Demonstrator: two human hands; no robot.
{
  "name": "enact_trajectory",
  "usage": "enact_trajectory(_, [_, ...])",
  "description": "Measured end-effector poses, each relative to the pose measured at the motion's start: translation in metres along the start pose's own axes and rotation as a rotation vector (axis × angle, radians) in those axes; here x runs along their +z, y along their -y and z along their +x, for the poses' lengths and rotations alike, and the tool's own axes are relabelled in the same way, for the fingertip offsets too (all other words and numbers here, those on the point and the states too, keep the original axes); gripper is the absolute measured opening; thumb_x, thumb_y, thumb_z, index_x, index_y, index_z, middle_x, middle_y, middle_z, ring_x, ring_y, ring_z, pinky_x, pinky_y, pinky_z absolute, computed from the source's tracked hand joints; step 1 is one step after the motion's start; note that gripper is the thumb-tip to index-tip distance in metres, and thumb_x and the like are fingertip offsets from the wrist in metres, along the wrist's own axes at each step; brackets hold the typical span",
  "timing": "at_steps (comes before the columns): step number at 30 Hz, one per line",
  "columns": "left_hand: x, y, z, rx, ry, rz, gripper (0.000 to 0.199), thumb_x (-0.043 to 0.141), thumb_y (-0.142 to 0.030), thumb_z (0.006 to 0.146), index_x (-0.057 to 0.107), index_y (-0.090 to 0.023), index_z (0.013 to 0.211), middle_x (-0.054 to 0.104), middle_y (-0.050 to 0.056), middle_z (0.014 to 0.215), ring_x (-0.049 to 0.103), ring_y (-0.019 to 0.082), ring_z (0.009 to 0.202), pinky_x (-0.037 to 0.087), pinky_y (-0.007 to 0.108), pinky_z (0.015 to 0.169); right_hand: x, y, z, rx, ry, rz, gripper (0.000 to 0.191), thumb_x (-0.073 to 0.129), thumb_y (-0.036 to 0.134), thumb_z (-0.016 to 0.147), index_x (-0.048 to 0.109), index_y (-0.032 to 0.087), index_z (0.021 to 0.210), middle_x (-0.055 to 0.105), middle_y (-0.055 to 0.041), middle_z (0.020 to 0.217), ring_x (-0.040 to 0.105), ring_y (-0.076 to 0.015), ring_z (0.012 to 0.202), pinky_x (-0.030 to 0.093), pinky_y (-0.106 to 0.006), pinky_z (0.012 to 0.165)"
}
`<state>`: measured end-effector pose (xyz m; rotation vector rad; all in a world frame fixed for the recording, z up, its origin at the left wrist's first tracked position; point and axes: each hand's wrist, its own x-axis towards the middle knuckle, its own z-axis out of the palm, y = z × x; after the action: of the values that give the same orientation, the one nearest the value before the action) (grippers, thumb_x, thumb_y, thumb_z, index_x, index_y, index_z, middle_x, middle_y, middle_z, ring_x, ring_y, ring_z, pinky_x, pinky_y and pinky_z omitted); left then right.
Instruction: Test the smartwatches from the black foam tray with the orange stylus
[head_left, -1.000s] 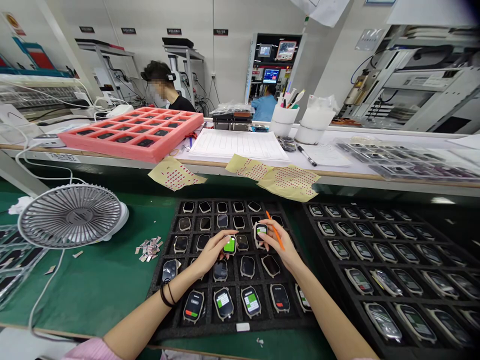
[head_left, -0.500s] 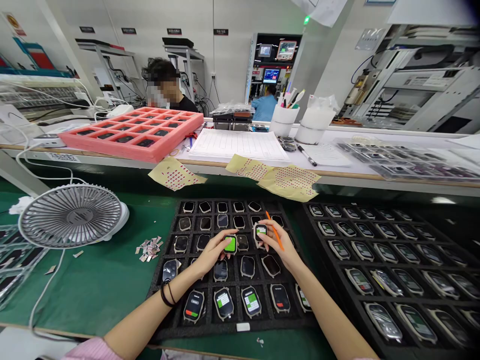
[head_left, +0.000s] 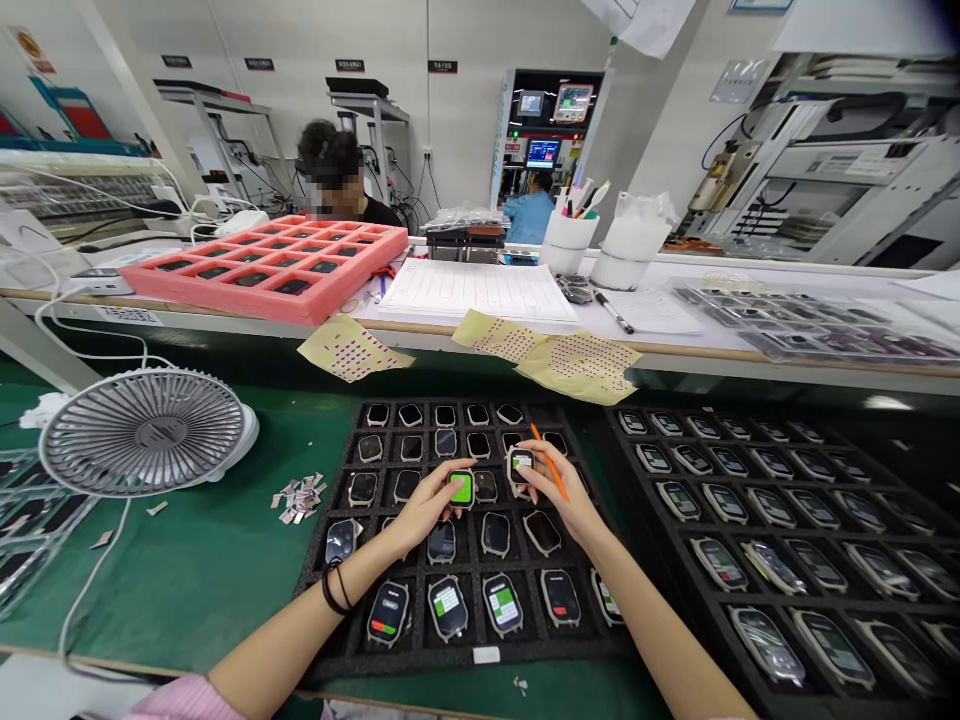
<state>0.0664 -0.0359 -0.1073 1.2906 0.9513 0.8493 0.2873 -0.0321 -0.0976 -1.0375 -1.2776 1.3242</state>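
The person's left hand (head_left: pixel 427 507) and right hand (head_left: pixel 561 500) both reached out over a black foam tray (head_left: pixel 450 655) of rounded-square smartwatches, which sat one to a pocket in neat rows. The left hand pinched a smartwatch with a bright green screen (head_left: pixel 462 488) by its edges, between thumb and fingertips, near the middle of the tray; whether it had left its pocket could not be told. The right hand pinched a cream-framed smartwatch with a small green display (head_left: pixel 521 465) just beside it, the two watches close but apart, and a slim orange stylus (head_left: pixel 551 462) was held slanted in the same fingers. A thin black bracelet (head_left: pixel 334 590) circled the left wrist, and a pink sleeve (head_left: pixel 176 700) showed at the lower left.

The tray rested on a green work mat (head_left: pixel 202 590) — a round grey desk fan (head_left: pixel 142 432) and a small heap of paper scraps (head_left: pixel 298 498) lay to its left, and a second black foam tray of watches (head_left: pixel 679 560) lay to its right. On the white shelf beyond stood a pink foam tray (head_left: pixel 255 305) and a ruled paper form (head_left: pixel 476 290), while a co-worker (head_left: pixel 330 175) sat farther back.
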Motion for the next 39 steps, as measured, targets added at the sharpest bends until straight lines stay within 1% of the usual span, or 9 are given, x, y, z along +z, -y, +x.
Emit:
enact_trajectory(6, [-0.001,0.001,0.001,0.001,-0.010,-0.039,0.044,0.043,-0.049,0.089,0.055,-0.020,0.121,0.058,0.002,0.081,0.052,0.011,0.058,0.036,0.021,0.048,0.000,0.000,0.000,0.003,-0.009,0.009,0.033,0.070,0.039,0.075,0.056,0.024,0.101,0.060,-0.0018,0.088,0.059,-0.0122,0.057,0.043,-0.025,0.048])
enact_trajectory(9, [-0.002,0.004,0.001,0.042,0.014,0.003,0.045,0.048,-0.043,0.088,0.049,-0.019,0.126,0.059,0.003,0.085,0.053,0.011,0.061,0.039,0.021,0.052,0.000,-0.001,0.001,0.001,-0.014,0.015,0.033,0.069,0.040,0.076,0.056,0.023,0.101,0.061,-0.0022,0.089,0.060,-0.0128,0.058,0.043,-0.025,0.047])
enact_trajectory(13, [0.000,0.004,0.001,0.177,0.081,0.156,0.069,0.061,-0.025,0.081,0.027,-0.022,0.141,0.057,0.009,0.113,0.058,0.015,0.081,0.048,0.026,0.067,0.003,-0.001,0.000,0.023,0.029,0.015,0.031,0.065,0.039,0.080,0.057,0.023,0.105,0.061,-0.0028,0.089,0.061,-0.0142,0.062,0.044,-0.024,0.046])
enact_trajectory(15, [0.002,0.001,-0.001,0.279,0.061,0.303,0.065,0.058,-0.017,0.081,0.030,-0.023,0.139,0.053,0.012,0.123,0.058,0.019,0.095,0.050,0.031,0.078,0.007,-0.001,-0.002,0.054,0.079,0.017,0.032,0.063,0.040,0.081,0.057,0.023,0.107,0.062,-0.0044,0.094,0.063,-0.0154,0.065,0.045,-0.024,0.046])
enact_trajectory(18, [0.006,-0.004,-0.003,0.471,0.037,0.572,0.057,0.057,-0.009,0.077,0.043,-0.023,0.130,0.055,0.010,0.123,0.053,0.024,0.109,0.044,0.041,0.095,0.015,-0.005,-0.005,0.068,0.154,0.007,0.034,0.062,0.042,0.081,0.058,0.023,0.109,0.062,-0.0060,0.102,0.060,-0.0125,0.060,0.047,-0.024,0.046])
enact_trajectory(22, [0.010,-0.004,-0.005,0.607,0.031,0.764,0.058,0.061,-0.007,0.074,0.048,-0.024,0.127,0.053,0.010,0.120,0.048,0.026,0.114,0.042,0.045,0.098,0.020,-0.009,-0.008,0.016,0.196,-0.059,0.034,0.062,0.042,0.081,0.058,0.025,0.110,0.063,-0.0051,0.106,0.051,-0.0063,0.046,0.049,-0.026,0.050])
enact_trajectory(31, [0.011,0.008,0.000,0.560,-0.042,0.800,0.052,0.062,-0.012,0.078,0.046,-0.023,0.127,0.052,0.010,0.127,0.049,0.025,0.119,0.043,0.043,0.100,0.022,-0.011,-0.009,0.014,0.218,-0.202,0.042,0.063,0.038,0.081,0.057,0.026,0.121,0.064,-0.0055,0.104,0.049,-0.0073,0.049,0.047,-0.025,0.051])
enact_trajectory(35, [0.010,0.007,0.000,0.533,-0.041,0.821,0.045,0.064,-0.012,0.074,0.054,-0.021,0.116,0.062,0.009,0.114,0.058,0.025,0.108,0.046,0.041,0.092,0.024,-0.011,-0.012,-0.007,0.230,-0.261,0.045,0.068,0.032,0.077,0.059,0.026,0.120,0.066,-0.0037,0.096,0.059,-0.0144,0.066,0.052,-0.030,0.065])
enact_trajectory(39, [0.010,-0.001,-0.003,0.588,-0.090,0.801,0.044,0.069,-0.022,0.071,0.057,-0.022,0.113,0.066,0.010,0.112,0.059,0.028,0.105,0.043,0.043,0.091,0.025,-0.003,-0.011,0.016,0.268,-0.067,0.043,0.070,0.034,0.076,0.061,0.025,0.117,0.067,-0.0045,0.097,0.063,-0.0198,0.087,0.051,-0.036,0.083])
